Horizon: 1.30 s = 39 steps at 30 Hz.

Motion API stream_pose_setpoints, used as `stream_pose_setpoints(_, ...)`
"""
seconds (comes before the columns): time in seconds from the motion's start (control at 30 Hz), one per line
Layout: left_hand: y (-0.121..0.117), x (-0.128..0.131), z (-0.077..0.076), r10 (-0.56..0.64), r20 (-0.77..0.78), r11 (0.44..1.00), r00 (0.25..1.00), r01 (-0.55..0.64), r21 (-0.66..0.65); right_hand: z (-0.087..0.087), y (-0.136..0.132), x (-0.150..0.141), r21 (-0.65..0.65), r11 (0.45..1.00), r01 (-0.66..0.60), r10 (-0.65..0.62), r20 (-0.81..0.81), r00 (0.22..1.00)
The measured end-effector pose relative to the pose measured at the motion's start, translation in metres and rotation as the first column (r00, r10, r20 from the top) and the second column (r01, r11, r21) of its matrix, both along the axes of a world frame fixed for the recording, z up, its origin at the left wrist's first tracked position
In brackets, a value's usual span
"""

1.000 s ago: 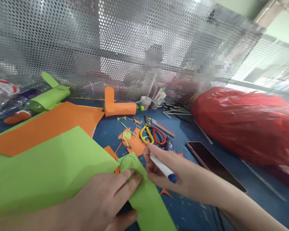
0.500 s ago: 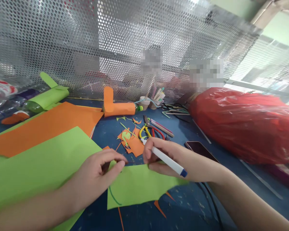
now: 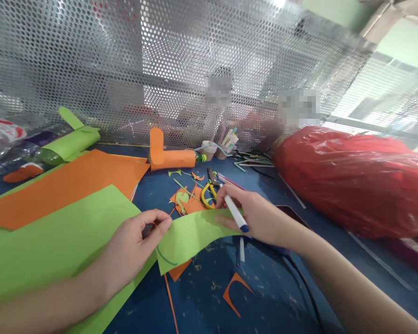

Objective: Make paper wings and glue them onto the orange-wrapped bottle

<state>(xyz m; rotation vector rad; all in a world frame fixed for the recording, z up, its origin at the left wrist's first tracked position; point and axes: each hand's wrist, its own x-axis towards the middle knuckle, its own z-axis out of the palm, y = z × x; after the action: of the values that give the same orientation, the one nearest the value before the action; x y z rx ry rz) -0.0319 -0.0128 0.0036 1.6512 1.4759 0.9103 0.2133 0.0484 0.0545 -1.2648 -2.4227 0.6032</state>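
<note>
A cut piece of light green paper [image 3: 195,232] is lifted and bowed between my two hands. My left hand [image 3: 132,248] pinches its left edge between thumb and fingertips. A dark curved line is drawn near that end. In my right hand [image 3: 257,215] lies a white marker [image 3: 234,212], its blue end toward me, while the fingers also grip the paper's right end. Just beyond the paper lie orange and green paper scraps [image 3: 186,197] and a hand tool with dark jaws and a yellow handle [image 3: 206,194], partly hidden by my right hand.
Large green [image 3: 73,241] and orange sheets [image 3: 90,178] cover the left side. Behind stand an orange-wrapped bottle [image 3: 174,159], a green-wrapped bottle [image 3: 73,143] and cups of pens [image 3: 226,144]. A red plastic bag [image 3: 351,181] bulges at right, near a phone [image 3: 292,215] and black cable [image 3: 306,283].
The green piece has been raised off the table and bends upward. My right hand moved slightly away from me with the marker. A curved orange scrap beneath is now uncovered.
</note>
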Motion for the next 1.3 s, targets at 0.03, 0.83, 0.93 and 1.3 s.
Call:
stream_pose_setpoints(0.03,0.001,-0.001,0.001,0.042,-0.011,0.999,0.999,-0.042,0.017,0.001,0.005,0.005,0.001,1.000,0.022,-0.022,-0.047,0.999)
stream_pose_setpoints(0.83,-0.015,0.004,-0.022,-0.256,-0.708,0.674,0.658,0.646,0.358,-0.051,-0.015,-0.042,-0.289,0.945,-0.154,-0.047,-0.586,0.809)
stream_pose_setpoints(0.93,-0.016,0.007,-0.021,-0.254,-0.720,0.645,0.645,0.668,0.371,-0.057,-0.014,-0.046,-0.386,0.920,-0.063,-0.208,-0.620,0.756)
stream_pose_setpoints(1.3,-0.017,0.005,-0.027,-0.263,-0.745,0.492,0.613,0.750,0.443,-0.064,-0.012,-0.048,-0.432,0.902,0.011,-0.288,-0.583,0.760)
